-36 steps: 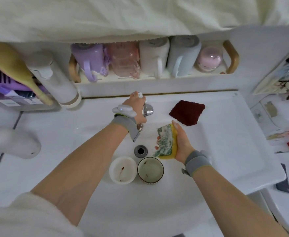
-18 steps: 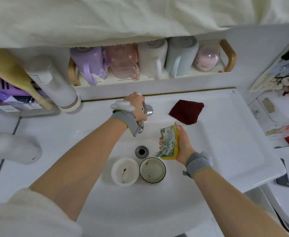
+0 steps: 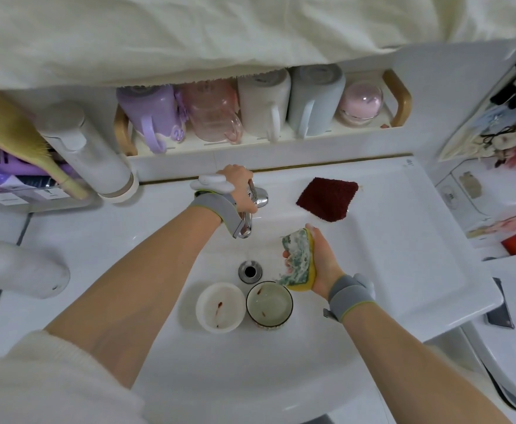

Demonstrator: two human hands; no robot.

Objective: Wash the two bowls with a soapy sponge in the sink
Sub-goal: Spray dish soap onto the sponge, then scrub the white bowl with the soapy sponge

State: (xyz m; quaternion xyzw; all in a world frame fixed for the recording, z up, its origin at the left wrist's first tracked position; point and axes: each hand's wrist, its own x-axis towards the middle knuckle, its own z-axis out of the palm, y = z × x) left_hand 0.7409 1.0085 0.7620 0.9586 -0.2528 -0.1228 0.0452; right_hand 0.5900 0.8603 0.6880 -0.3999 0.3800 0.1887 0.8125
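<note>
Step in hand, as judged: turning on water at the chrome single-lever faucet [image 3: 252, 206] to wet the sponge before scrubbing. No stream visible.

To do it well: lift the lever gently for a modest flow, bring the sponge under the spout, just left of the right hand, and squeeze to work up lather without splashing the bowls.

Left hand [image 3: 237, 186]: arm stretched forward, fingers curled over the faucet lever, gripping it.

Right hand [image 3: 319, 260]: wrist cocked, palm turned left, fingers wrapped round the yellow sponge with a green, foam-flecked scouring face [image 3: 298, 261], held above the white basin sink [image 3: 281, 377].

Below that hand, side by side and touching: white plastic bowl with red smears [image 3: 220, 307] and dark-rimmed ceramic bowl [image 3: 269, 304], the latter directly under the sponge's lower corner.
</note>
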